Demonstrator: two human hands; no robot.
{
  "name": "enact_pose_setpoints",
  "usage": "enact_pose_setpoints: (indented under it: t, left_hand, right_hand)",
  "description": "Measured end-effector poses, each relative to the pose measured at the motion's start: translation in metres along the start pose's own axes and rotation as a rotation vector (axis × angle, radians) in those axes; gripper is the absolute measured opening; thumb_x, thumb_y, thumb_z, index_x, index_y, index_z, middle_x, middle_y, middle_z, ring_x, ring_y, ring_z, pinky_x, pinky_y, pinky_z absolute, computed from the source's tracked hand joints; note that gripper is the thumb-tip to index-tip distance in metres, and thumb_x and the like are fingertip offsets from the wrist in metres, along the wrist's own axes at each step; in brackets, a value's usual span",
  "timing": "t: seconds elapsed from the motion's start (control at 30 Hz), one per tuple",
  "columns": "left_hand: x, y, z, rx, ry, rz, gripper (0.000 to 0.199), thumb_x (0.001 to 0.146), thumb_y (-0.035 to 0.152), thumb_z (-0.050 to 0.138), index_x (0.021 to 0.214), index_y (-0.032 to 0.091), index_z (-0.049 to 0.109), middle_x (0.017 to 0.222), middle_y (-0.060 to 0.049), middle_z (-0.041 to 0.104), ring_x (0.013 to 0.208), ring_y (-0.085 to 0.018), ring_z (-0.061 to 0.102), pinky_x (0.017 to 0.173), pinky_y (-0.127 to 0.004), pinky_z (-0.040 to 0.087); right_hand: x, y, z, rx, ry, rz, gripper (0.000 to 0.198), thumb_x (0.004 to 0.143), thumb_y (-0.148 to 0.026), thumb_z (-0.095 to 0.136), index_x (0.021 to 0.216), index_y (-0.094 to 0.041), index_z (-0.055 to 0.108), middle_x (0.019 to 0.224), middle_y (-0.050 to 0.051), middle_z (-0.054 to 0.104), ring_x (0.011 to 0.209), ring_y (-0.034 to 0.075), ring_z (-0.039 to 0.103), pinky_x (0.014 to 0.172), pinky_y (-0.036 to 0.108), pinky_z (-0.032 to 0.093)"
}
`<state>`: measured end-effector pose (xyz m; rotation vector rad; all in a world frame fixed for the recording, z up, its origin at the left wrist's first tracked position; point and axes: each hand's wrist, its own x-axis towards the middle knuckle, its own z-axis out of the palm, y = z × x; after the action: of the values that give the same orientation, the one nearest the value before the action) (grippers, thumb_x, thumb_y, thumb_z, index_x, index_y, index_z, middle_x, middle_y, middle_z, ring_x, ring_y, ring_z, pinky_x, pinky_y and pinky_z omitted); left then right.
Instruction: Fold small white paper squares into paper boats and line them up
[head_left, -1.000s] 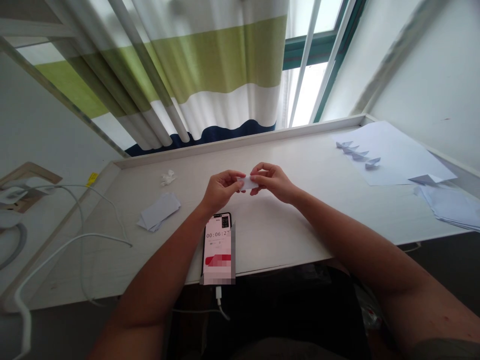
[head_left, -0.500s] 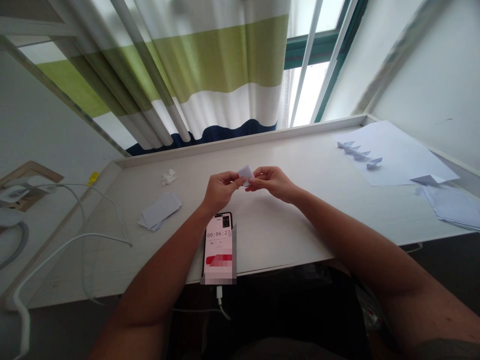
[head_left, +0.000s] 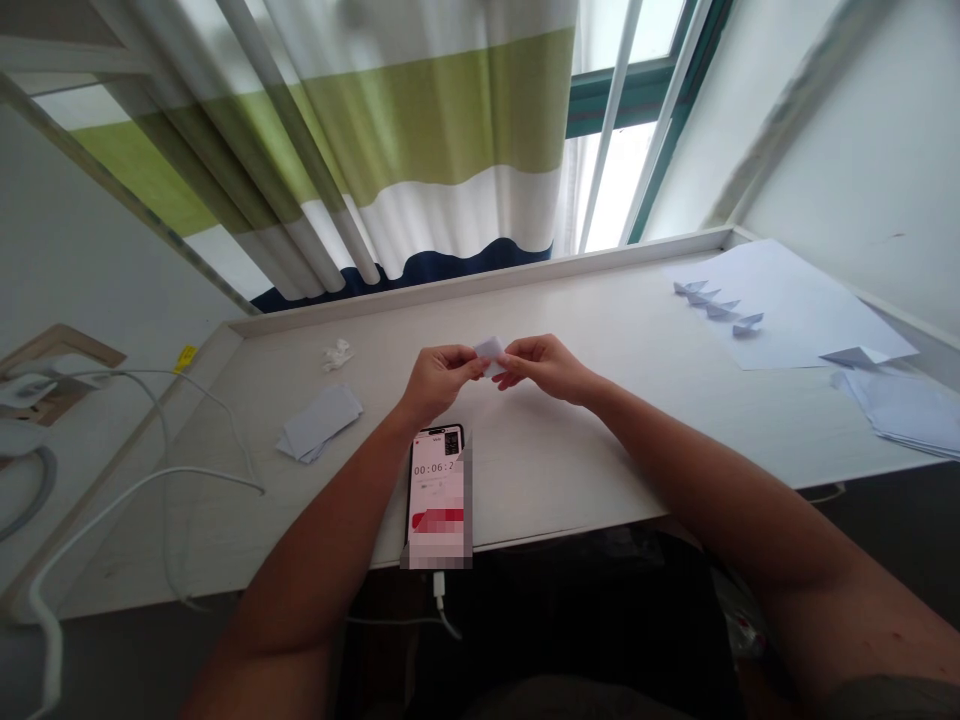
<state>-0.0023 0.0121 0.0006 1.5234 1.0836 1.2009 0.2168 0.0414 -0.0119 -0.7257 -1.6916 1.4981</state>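
A small piece of folded white paper is held up above the middle of the desk, between my two hands. My left hand pinches its left side with thumb and fingers. On the other side, my right hand grips the right edge, its lower fingers curled beneath. The inner folds of the paper are too small to make out. Several little folded paper boats stand in a slanting row at the right, partly on a large white sheet.
A phone showing a timer lies by my left forearm, a cable at its lower end. At left are a stack of paper slips, a crumpled scrap and white cables. More paper sheets lie at the right edge.
The folded paper has tipped and looks flatter, its top edge now lower. Both hands keep their pinch and have shifted only slightly.
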Motion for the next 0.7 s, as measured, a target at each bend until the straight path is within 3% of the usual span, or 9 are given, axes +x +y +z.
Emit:
enact_pose_setpoints:
  t: [0.23, 0.57, 0.7]
  left_hand:
    - [-0.0004, -0.0010, 0.0002, 0.009, -0.084, 0.006, 0.032, 0.077, 0.047, 0.092, 0.076, 0.016, 0.082, 0.073, -0.005, 0.076, 0.069, -0.015, 0.066, 0.070, -0.030, 0.052]
    - [-0.0021, 0.0002, 0.0002, 0.022, -0.158, -0.025, 0.035, 0.075, 0.047, 0.093, 0.073, 0.016, 0.079, 0.070, -0.003, 0.071, 0.066, -0.013, 0.061, 0.066, -0.029, 0.047]
    - [-0.0025, 0.0010, 0.0027, -0.004, -0.131, -0.015, 0.036, 0.074, 0.049, 0.094, 0.074, 0.016, 0.078, 0.070, -0.003, 0.072, 0.067, -0.014, 0.061, 0.068, -0.030, 0.049]
  right_hand:
    - [0.0014, 0.0023, 0.0010, -0.044, 0.079, -0.119, 0.057, 0.085, -0.072, 0.083, 0.085, -0.014, 0.078, 0.079, 0.008, 0.081, 0.067, 0.017, 0.075, 0.064, 0.031, 0.062]
    - [-0.0011, -0.0023, 0.0047, -0.143, 0.122, -0.182, 0.060, 0.092, -0.075, 0.074, 0.080, -0.016, 0.073, 0.068, 0.005, 0.074, 0.064, 0.017, 0.069, 0.062, 0.031, 0.057]
    - [-0.0007, -0.0026, 0.0075, -0.135, 0.143, -0.204, 0.059, 0.092, -0.075, 0.074, 0.081, -0.017, 0.070, 0.070, 0.006, 0.074, 0.064, 0.018, 0.070, 0.063, 0.032, 0.057]
